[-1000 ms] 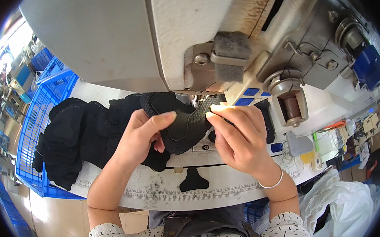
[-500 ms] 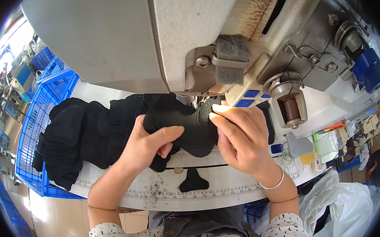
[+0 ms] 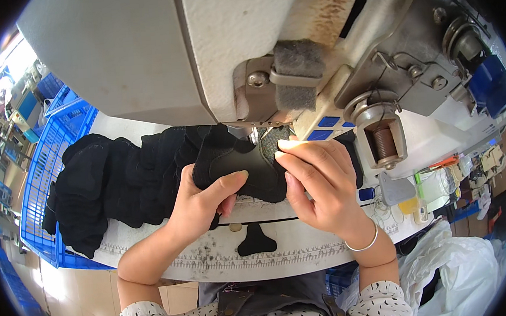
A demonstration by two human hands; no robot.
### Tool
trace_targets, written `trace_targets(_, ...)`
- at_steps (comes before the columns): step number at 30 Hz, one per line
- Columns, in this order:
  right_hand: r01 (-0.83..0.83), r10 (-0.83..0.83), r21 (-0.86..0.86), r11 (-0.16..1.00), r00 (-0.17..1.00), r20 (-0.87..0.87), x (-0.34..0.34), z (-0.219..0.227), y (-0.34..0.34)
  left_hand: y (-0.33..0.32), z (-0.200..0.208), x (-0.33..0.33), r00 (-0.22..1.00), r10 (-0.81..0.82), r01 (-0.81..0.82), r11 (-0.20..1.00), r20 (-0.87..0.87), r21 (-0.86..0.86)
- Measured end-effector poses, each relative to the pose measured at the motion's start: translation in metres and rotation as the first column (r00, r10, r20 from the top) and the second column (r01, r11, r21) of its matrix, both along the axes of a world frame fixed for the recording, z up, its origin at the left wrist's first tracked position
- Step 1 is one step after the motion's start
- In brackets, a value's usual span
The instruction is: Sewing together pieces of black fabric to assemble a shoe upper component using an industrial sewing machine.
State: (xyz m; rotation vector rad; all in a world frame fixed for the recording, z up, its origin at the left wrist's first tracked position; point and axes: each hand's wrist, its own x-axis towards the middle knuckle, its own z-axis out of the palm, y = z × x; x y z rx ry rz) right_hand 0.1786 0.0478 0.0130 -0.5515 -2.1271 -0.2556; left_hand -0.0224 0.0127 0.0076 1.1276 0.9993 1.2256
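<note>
A black shaped fabric piece (image 3: 248, 167) lies under the head of a large grey sewing machine (image 3: 268, 45). My left hand (image 3: 200, 203) grips its left side, thumb on top and fingers underneath. My right hand (image 3: 319, 185) presses its right edge flat beside the needle area (image 3: 255, 135), fingers together. A long pile of black pieces (image 3: 114, 182) stretches off to the left, joined to or touching the held one. A small black cut piece (image 3: 256, 241) lies loose on the table edge in front of me.
The white table (image 3: 213, 260) has a ruler strip along its front edge. A blue plastic crate (image 3: 58, 142) stands at the left behind the pile. Blue buttons (image 3: 327, 126), a thread spool holder (image 3: 384, 143) and small tools sit at the right. A white plastic bag (image 3: 448, 267) hangs at lower right.
The black piece has shifted right, further under the machine head. My left thumb has flattened on top of it, and my right hand's fingers have stretched out against its edge.
</note>
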Motion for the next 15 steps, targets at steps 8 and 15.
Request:
trace_targets(8, 0.023, -0.022, 0.013, 1.000, 1.000, -0.014, -0.0009, -0.0010, 0.0047, -0.0044, 0.0046, 0.0032, 0.999, -0.029, 0.029, 1.000, -0.022, 0.008)
trace_targets(15, 0.034, -0.034, 0.003, 0.999, 0.999, -0.005, -0.0010, -0.0011, 0.0043, -0.0032, 0.0065, 0.0032, 0.996, -0.028, 0.031, 0.999, -0.088, 0.032)
